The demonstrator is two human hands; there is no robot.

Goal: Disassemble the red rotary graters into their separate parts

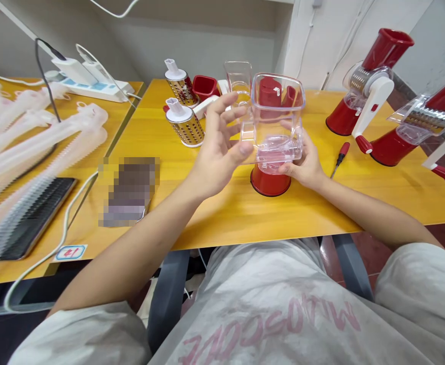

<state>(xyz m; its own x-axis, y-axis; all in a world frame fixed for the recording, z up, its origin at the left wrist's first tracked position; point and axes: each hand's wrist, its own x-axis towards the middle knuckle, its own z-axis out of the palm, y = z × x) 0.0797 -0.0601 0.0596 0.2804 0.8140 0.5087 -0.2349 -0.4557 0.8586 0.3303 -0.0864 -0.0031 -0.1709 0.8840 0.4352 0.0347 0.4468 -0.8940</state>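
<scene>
A clear plastic grater housing [277, 119] stands on a round red base [270, 182] near the middle of the yellow table [222, 203]. My right hand [306, 162] grips the housing's lower right side, fingers wrapped round it. My left hand [218, 147] is at the housing's left side, palm turned toward it, fingers spread and curled, thumb tip touching the clear plastic.
Two steel grater drums [184, 124] and red parts [206, 86] lie behind the hands. A red-handled screwdriver [339, 158] lies to the right, near two assembled red graters [363, 86]. A phone [35, 218], a power strip [89, 83] and white tubes [35, 142] fill the left table.
</scene>
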